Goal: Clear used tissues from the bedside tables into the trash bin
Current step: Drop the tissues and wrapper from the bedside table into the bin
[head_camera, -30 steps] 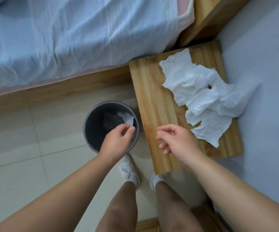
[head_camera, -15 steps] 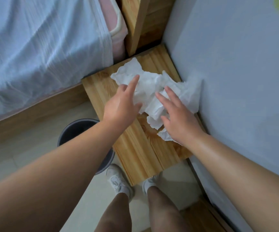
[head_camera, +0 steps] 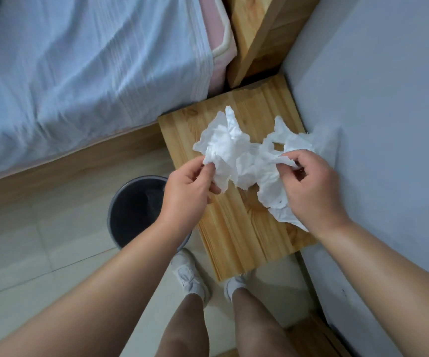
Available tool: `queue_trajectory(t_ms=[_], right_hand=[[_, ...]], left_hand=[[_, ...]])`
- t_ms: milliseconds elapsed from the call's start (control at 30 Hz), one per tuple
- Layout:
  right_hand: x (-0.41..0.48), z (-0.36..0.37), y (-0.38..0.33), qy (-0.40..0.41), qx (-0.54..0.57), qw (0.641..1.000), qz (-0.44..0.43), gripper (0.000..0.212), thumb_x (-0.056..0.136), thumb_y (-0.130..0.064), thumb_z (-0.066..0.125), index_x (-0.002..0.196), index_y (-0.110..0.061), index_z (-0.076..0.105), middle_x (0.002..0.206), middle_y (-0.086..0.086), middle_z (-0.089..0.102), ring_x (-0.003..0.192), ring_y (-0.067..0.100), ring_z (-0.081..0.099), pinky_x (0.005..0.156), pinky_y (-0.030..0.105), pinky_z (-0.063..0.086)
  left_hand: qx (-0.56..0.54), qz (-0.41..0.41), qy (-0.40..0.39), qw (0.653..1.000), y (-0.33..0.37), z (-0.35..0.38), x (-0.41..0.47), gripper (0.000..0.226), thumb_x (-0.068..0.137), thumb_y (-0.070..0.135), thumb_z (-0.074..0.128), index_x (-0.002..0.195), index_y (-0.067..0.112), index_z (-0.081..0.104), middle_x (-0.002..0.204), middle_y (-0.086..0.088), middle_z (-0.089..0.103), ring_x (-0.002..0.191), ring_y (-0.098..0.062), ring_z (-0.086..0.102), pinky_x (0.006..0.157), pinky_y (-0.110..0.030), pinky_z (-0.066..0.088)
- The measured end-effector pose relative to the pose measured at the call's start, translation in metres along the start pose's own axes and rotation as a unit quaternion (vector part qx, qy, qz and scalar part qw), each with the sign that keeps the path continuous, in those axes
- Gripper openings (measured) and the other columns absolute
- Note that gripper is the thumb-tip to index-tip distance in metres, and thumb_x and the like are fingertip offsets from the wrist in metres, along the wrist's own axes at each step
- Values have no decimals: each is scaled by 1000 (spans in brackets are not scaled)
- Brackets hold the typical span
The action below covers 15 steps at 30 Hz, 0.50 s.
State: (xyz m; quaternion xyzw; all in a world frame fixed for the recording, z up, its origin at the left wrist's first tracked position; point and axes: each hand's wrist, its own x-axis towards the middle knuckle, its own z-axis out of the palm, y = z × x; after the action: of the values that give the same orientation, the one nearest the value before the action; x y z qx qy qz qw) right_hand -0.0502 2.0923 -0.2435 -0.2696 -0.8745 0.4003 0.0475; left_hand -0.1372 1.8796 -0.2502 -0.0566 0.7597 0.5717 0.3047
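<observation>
- Crumpled white paper tissues (head_camera: pixel 234 153) are seen as one wrinkled, ragged-edged heap on the pale wooden bedside table (head_camera: pixel 234 243). The heap is spread from the table's middle to its right edge, where one sheet touches the plain grey-blue wall (head_camera: pixel 388 99).
- Nearest the camera, two bare legs (head_camera: pixel 182 331) and a pair of white shoes (head_camera: pixel 188 276) are seen on the pale tiled floor (head_camera: pixel 28 253), the toes at the table's near edge.
- The left end of the heap is pinched by the left hand (head_camera: pixel 186 194) between thumb and curled fingers.
- The right part of the heap is gripped by the right hand (head_camera: pixel 311 189), its fingers curled round a twisted fold. A lower flap is partly covered by that wrist.
- A round dark grey trash bin (head_camera: pixel 120 202) is stood on the floor just beside the table's left side, partly hidden by the left forearm (head_camera: pixel 105 292). Something pale is glimpsed inside it.
- Further off, a bed with a light blue sheet (head_camera: pixel 79 73) and a pink mattress edge (head_camera: pixel 218 55) is seen.
- A wooden headboard (head_camera: pixel 254 34) is set just beyond the table's far edge.
</observation>
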Motion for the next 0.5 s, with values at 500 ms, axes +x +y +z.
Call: queue_trajectory(t_ms=[500], right_hand=[[-95, 146, -89, -280, 36, 959, -13, 13, 92, -18, 62, 81, -25, 63, 87, -12, 62, 81, 7, 56, 64, 20, 39]], left_hand=[[-50, -181, 170, 967, -138, -140, -69, 33, 105, 32, 53, 80, 34, 74, 51, 18, 53, 44, 0, 44, 44, -13, 36]])
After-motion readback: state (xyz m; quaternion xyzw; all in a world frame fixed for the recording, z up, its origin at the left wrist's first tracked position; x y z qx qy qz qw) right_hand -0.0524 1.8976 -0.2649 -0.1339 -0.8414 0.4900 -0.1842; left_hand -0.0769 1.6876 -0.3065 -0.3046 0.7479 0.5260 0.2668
